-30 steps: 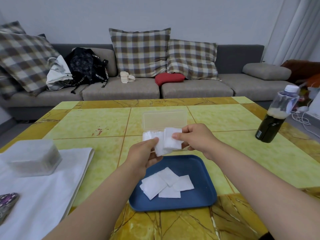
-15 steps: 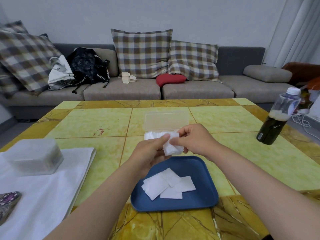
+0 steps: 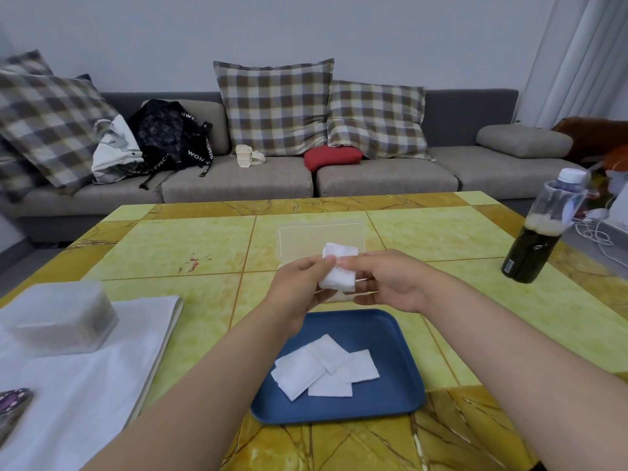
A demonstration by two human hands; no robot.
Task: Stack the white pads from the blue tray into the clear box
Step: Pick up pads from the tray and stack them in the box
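Both hands hold a small stack of white pads [image 3: 339, 269] above the table, in front of the clear box [image 3: 321, 237]. My left hand [image 3: 299, 288] pinches the stack's left edge. My right hand [image 3: 387, 282] grips it from the right, thumb on top. The clear box stands open, lid raised behind; my hands hide its near part. The blue tray [image 3: 390, 338] lies close to me with several loose white pads [image 3: 323, 367] in its middle.
A dark bottle with a white cap [image 3: 540, 232] stands at the table's right edge. At the left, a frosted lidded container [image 3: 57, 317] sits on a white cloth [image 3: 85, 385]. A grey sofa with checked cushions [image 3: 275, 107] runs behind the table.
The spread pads have been gathered into one neat stack between both hands. The stack has shifted slightly right and up, in front of the box.
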